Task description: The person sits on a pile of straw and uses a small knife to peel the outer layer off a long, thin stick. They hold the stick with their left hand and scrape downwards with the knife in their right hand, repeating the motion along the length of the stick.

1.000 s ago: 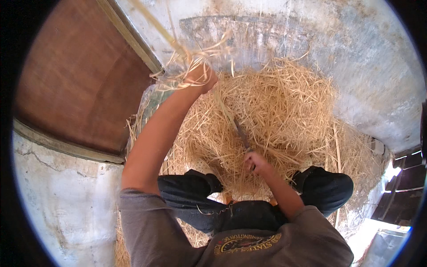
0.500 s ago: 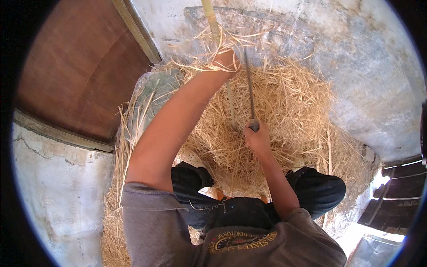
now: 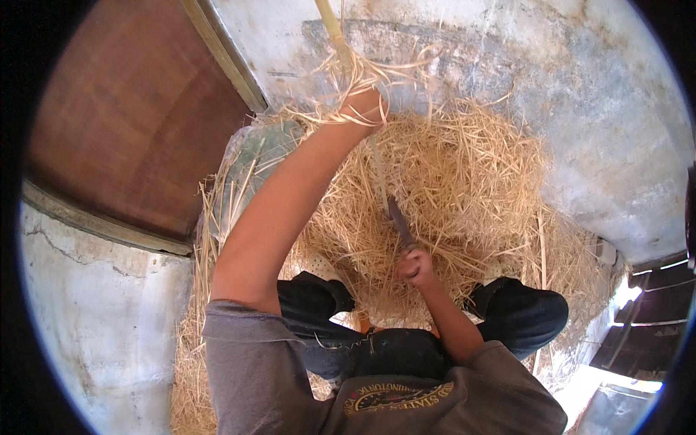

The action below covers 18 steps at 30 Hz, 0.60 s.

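Note:
My left hand (image 3: pixel 362 105) reaches far forward and grips a pale yellow bamboo pole (image 3: pixel 330 22), its fingers largely hidden behind curled shavings (image 3: pixel 355 76). The pole leans from the wall, passes through the hand and runs down toward the straw. My right hand (image 3: pixel 418 267) is closed around the handle of a long-bladed knife (image 3: pixel 399 219). The dark blade points away from me, with its tip beside the lower end of the pole. Whether blade and pole touch, I cannot tell.
Loose pale shavings (image 3: pixel 471 174) form a heap between my legs and the stained wall (image 3: pixel 602 109). A greenish sack (image 3: pixel 254 156) lies left of my forearm, by a brown panel (image 3: pixel 130 123). My bent knees (image 3: pixel 525 312) flank the heap.
My right hand has drawn the knife back toward me, and the blade now looks shorter and tilts left. The pole's upper part and the curls have shifted slightly left.

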Available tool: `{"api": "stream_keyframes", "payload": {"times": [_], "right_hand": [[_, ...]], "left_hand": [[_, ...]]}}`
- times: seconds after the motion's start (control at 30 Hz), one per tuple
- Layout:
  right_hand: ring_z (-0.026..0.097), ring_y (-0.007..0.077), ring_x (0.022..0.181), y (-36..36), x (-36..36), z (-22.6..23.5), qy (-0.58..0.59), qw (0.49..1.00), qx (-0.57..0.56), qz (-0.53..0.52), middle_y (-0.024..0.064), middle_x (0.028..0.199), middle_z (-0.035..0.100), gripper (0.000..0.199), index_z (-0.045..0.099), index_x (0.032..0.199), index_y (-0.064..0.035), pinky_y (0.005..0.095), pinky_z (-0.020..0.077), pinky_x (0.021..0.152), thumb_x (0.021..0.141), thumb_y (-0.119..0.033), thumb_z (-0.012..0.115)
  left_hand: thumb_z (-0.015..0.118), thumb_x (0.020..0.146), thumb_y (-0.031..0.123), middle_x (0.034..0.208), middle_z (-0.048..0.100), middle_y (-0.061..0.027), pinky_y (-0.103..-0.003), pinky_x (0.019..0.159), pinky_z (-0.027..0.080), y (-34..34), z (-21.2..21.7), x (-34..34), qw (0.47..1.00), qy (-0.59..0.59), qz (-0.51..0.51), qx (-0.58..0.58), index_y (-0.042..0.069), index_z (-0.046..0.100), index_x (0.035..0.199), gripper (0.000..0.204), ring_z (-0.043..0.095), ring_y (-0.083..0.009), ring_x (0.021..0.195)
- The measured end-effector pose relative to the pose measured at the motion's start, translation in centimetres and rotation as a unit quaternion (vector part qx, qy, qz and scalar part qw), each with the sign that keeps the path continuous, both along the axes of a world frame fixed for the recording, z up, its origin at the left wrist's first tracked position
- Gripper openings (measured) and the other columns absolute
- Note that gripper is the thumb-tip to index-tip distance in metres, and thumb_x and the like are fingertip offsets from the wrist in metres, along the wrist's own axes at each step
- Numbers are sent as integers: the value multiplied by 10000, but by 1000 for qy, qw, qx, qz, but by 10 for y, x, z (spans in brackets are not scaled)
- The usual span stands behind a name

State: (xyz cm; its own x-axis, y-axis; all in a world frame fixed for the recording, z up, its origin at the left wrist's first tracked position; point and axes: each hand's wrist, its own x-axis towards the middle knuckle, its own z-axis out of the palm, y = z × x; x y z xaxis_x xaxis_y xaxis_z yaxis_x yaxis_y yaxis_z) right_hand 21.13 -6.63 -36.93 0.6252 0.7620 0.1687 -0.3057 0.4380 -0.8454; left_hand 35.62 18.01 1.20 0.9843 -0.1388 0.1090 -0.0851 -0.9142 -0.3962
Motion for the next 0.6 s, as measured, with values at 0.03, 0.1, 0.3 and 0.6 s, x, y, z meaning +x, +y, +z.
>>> {"api": "stream_keyframes", "payload": {"times": [0.03,0.1,0.3,0.6], "right_hand": [[473,149,481,-3,-3,-2,52,993,-102,-17,28,604,504,106,549,776,-59,291,435,474,859,-120,572],[448,130,453,1,1,14,147,942,-297,-43,18,580,489,95,530,758,-59,296,409,455,842,-86,567],[409,102,471,36,0,153,-58,921,-358,-143,4,567,458,88,504,757,-56,309,354,462,812,-62,573],[421,142,441,33,-44,-37,-129,735,-599,-289,15,588,476,168,511,727,-59,335,370,451,858,-157,552]], "left_hand": [[616,832,211,810,676,-127,-425,766,522,1,0,0,1000,-3,-2,-5,51,685,808,176,667,-272,836],[613,836,212,806,674,-127,-425,766,522,9,2,-2,1000,-11,-6,-1,50,683,807,179,666,-272,836],[605,845,214,794,669,-128,-426,766,522,26,-9,-17,1000,-10,0,2,46,678,802,188,664,-269,834],[593,860,218,776,661,-128,-426,766,522,30,-21,-18,998,-35,-38,-20,41,670,795,203,661,-266,831]]}}
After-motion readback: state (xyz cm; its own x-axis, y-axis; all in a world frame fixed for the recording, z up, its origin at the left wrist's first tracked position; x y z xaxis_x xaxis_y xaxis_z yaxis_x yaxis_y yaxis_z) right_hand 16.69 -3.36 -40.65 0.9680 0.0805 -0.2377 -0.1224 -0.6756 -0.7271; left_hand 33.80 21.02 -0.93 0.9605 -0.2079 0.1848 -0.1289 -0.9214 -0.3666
